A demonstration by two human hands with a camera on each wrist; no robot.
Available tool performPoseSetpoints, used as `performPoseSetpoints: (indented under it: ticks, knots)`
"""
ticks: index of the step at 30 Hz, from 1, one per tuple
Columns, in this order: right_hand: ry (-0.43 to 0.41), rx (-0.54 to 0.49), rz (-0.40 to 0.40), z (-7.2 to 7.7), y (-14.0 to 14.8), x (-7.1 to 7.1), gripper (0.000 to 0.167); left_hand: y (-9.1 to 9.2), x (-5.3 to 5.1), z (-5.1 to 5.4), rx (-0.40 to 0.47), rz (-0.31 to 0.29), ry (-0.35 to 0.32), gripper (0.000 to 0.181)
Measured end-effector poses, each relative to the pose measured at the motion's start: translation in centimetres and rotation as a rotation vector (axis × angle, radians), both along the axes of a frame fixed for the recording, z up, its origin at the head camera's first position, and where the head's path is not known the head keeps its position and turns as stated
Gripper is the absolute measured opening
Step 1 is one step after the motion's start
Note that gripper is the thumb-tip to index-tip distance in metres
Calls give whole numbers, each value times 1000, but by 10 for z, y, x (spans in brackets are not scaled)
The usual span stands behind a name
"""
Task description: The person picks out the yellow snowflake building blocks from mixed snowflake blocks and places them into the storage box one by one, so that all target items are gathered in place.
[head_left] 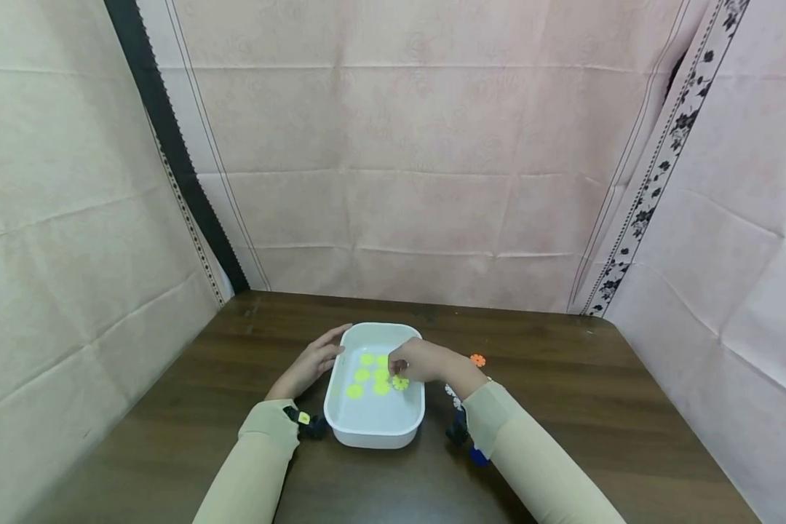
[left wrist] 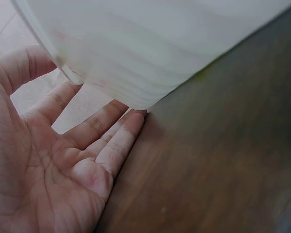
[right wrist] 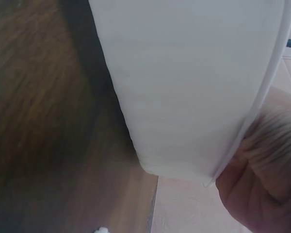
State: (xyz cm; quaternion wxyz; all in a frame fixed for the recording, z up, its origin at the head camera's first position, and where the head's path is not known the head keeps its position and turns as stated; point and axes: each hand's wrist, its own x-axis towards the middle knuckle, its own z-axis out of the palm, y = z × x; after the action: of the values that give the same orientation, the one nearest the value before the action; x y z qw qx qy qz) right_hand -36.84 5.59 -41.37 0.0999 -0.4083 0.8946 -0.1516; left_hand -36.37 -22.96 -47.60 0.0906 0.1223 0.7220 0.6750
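A white plastic basin (head_left: 373, 420) stands on the table, with several yellow-green flower-shaped pieces (head_left: 362, 375) laid out in rows on its floor. My right hand (head_left: 419, 362) reaches over the basin's right rim with its fingers bent downward. Its fingertips pinch a yellow flower-shaped piece (head_left: 400, 382) low inside the basin; the right wrist view hides them behind the wall. On the left side, my left hand (left wrist: 63, 145) has its fingers extended, their tips touching the basin's outer wall (left wrist: 136, 58).
Right of the basin, an orange flower-shaped piece (head_left: 477, 360) lies on the brown wooden table (head_left: 563, 407). White pieces (head_left: 453, 394) and a blue piece (head_left: 478, 456) show partly beside my right forearm. Pale cloth (head_left: 399, 182) hangs around the back and sides.
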Motion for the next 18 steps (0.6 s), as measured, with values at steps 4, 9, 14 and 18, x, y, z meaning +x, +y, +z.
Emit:
performPoseSetpoints:
  ticks: [4,9,14,18]
  knots:
    - [-2,1,3,1,0,0,13,0,-2,0,-2,0,5,48]
    - [-3,-15,0,1,1,1,10,1,-2,-1,-8,1,16,48]
    - [-3,-23,4,0,2,0,10,1,-2,-1,-11,3,19,49]
    - [-5,-25,-1,-2,2,0,10,1,-2,-1,-13,4,16,50]
